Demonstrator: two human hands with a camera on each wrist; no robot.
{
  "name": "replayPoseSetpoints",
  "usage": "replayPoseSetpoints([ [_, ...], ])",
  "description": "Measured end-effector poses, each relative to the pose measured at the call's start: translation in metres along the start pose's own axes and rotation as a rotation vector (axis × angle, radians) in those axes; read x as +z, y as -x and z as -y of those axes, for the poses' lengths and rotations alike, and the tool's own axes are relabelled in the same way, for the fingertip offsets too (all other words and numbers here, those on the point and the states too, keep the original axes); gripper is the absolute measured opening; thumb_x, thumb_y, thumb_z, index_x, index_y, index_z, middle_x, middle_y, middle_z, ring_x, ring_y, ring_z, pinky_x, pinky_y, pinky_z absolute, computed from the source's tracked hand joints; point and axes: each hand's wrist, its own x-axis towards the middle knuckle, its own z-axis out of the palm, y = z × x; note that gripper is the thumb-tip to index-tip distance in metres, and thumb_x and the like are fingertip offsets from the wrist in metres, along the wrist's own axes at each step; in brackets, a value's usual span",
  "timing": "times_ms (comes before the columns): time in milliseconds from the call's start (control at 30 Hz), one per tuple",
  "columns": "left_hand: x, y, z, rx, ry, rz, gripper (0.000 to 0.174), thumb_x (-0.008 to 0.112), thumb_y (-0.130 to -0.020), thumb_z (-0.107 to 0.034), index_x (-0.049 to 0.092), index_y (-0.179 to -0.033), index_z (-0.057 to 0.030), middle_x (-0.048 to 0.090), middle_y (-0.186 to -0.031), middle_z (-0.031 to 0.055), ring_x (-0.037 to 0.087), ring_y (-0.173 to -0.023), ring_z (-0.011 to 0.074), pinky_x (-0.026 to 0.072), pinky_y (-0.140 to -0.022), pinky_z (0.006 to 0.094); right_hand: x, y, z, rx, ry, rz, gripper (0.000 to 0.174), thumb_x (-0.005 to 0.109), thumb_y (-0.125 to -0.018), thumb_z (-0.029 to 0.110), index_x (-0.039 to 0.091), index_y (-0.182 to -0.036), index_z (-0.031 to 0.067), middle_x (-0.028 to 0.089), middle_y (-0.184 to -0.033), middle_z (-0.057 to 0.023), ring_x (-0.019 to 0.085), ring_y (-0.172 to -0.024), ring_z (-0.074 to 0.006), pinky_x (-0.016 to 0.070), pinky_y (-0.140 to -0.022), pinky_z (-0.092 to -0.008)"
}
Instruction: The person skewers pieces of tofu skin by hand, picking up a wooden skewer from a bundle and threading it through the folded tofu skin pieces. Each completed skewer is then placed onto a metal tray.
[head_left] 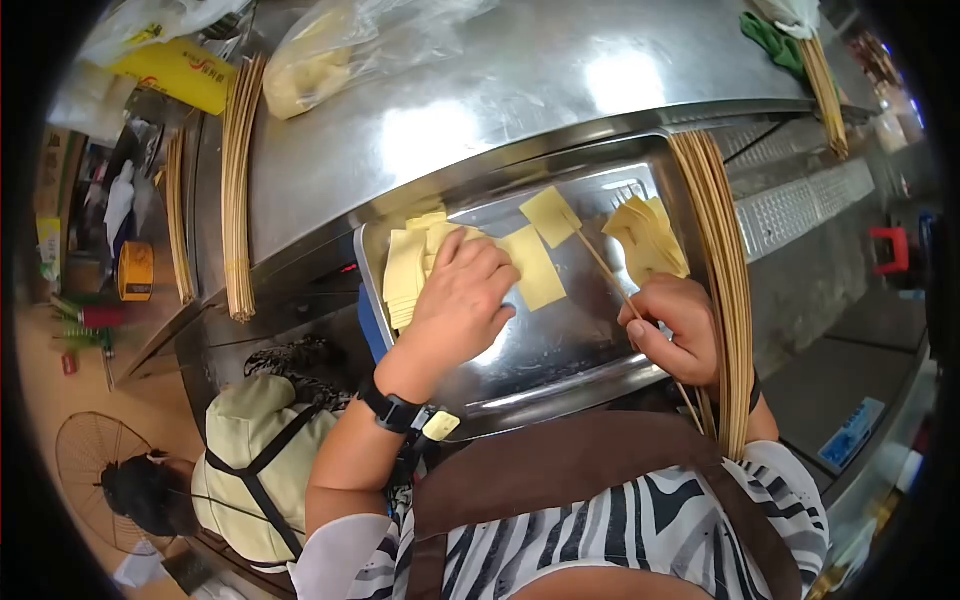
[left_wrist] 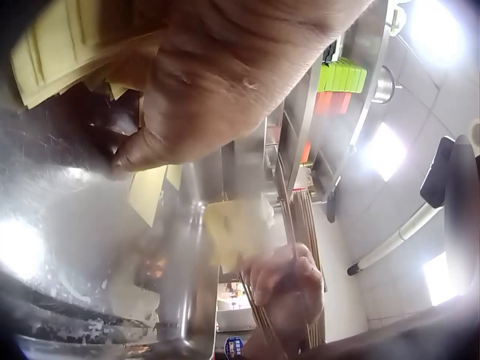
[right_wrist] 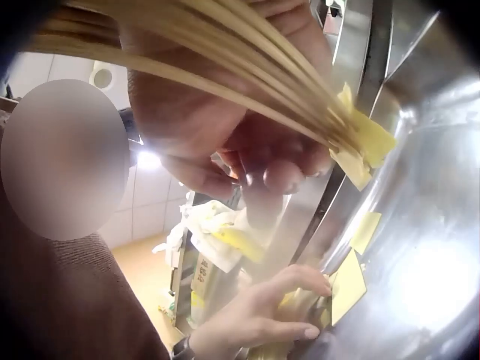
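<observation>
My left hand [head_left: 465, 285] rests on a stack of thin yellow sheets [head_left: 404, 275], which look like tofu skin, at the left of a metal tray [head_left: 520, 385]. Its fingers lie spread over the stack, partly covering it. In my right hand [head_left: 680, 325] a thin bamboo skewer [head_left: 606, 268] is pinched between thumb and fingers. A yellow square piece [head_left: 550, 215] is on the skewer's far tip, above the tray. Between the hands, a flat loose sheet [head_left: 535, 270] lies by the left fingertips. Folded yellow pieces [head_left: 645, 237] sit at the tray's right side.
A long bundle of bamboo skewers [head_left: 725, 270] stretches along the tray's right edge, beside my right hand. More skewers [head_left: 240, 190] lie on the steel counter [head_left: 520, 80] at left, near a plastic bag [head_left: 315, 60]. Another person [head_left: 245, 460] is at lower left, near a fan [head_left: 100, 480].
</observation>
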Motion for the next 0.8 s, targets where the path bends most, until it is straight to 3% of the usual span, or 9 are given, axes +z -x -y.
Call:
replayPoseSetpoints([
  [200,0.009,-0.011,-0.013,0.0,-0.028,-0.19,0.028,0.075,-0.067,-0.005,0.066,-0.093,-0.0059,0.06,-0.099,0.0066,0.056,-0.103,0.0271,0.0398,-0.098,0.0416,-0.004,0.003,0.006,0.022,0.034,-0.022,0.01,0.06,-0.086,0.01,0.061,-0.081,0.0015,0.057,-0.067,-0.0123,0.057,-0.064,-0.0299,0.0446,-0.062,-0.0395],
  [333,0.021,-0.016,-0.001,0.108,-0.032,-0.149,0.027,0.072,-0.068,-0.003,0.065,-0.094,-0.0057,0.06,-0.095,0.0066,0.057,-0.1,0.0276,0.0418,-0.094,0.0411,-0.001,0.004,0.002,0.017,0.029,0.002,0.011,0.058,-0.085,0.011,0.063,-0.082,0.0023,0.059,-0.069,-0.0099,0.056,-0.065,-0.0278,0.0422,-0.061,-0.0392],
  [433,0.023,-0.018,-0.001,0.134,-0.064,-0.128,0.019,0.07,-0.075,-0.002,0.063,-0.093,-0.0044,0.061,-0.094,0.0072,0.059,-0.092,0.028,0.0466,-0.086,0.0382,-0.002,0.003,0.003,0.012,0.018,-0.008,0.011,0.058,-0.085,0.011,0.063,-0.082,0.0024,0.058,-0.069,-0.0098,0.056,-0.065,-0.0278,0.0423,-0.061,-0.0389],
  [500,0.026,-0.014,-0.005,-0.141,0.336,-0.275,0.01,0.064,-0.089,-0.007,0.06,-0.098,-0.0046,0.065,-0.095,0.007,0.063,-0.085,0.0226,0.05,-0.079,0.0346,-0.003,0.003,0.003,0.014,0.019,-0.021,0.01,0.058,-0.085,0.011,0.064,-0.082,0.0024,0.059,-0.069,-0.0099,0.056,-0.066,-0.0279,0.0426,-0.062,-0.0387],
  [533,0.023,-0.015,-0.004,-0.141,0.334,-0.276,0.01,0.064,-0.089,-0.007,0.06,-0.098,-0.0046,0.065,-0.095,0.007,0.063,-0.085,0.0226,0.05,-0.079,0.0346,-0.003,0.003,0.003,0.012,0.019,-0.022,0.01,0.058,-0.085,0.011,0.064,-0.082,0.0024,0.059,-0.069,-0.0099,0.056,-0.066,-0.0279,0.0426,-0.062,-0.0387],
  [600,0.013,-0.017,-0.002,-0.696,1.27,-0.331,0.011,0.057,-0.098,-0.013,0.057,-0.104,-0.0037,0.063,-0.086,0.0031,0.06,-0.072,0.0129,0.0487,-0.071,0.0308,-0.002,0.003,0.002,0.02,0.006,-0.007,0.01,0.058,-0.085,0.01,0.064,-0.082,0.0022,0.059,-0.069,-0.01,0.056,-0.066,-0.0282,0.0429,-0.062,-0.0389],
  [633,-0.004,-0.028,-0.017,-0.786,1.556,-0.431,0.013,0.056,-0.1,-0.015,0.056,-0.109,-0.0056,0.063,-0.086,-0.0012,0.056,-0.071,0.0055,0.0473,-0.069,0.0261,-0.002,0.003,0.002,0.014,0.008,-0.002,0.01,0.058,-0.085,0.01,0.064,-0.082,0.0022,0.059,-0.069,-0.01,0.056,-0.066,-0.0282,0.0429,-0.062,-0.0389],
  [767,-0.004,-0.028,-0.01,-0.785,1.737,-0.472,0.012,0.059,-0.098,-0.013,0.056,-0.108,-0.0055,0.062,-0.082,-0.0019,0.055,-0.07,0.0063,0.0478,-0.068,0.0255,0.001,-0.002,0.005,-0.04,-0.002,0.036,0.011,0.059,-0.086,0.011,0.063,-0.081,0.0017,0.058,-0.068,-0.0115,0.056,-0.065,-0.03,0.0437,-0.062,-0.0396],
  [800,0.007,-0.023,0.0,-0.69,1.807,-0.424,0.013,0.06,-0.097,-0.012,0.057,-0.108,-0.0051,0.063,-0.082,-0.0015,0.055,-0.069,0.0062,0.0481,-0.068,0.0251,0.002,-0.003,0.007,-0.047,-0.018,0.038,0.013,0.059,-0.087,0.012,0.062,-0.08,0.0015,0.056,-0.067,-0.0127,0.056,-0.064,-0.0313,0.0444,-0.063,-0.04],
])
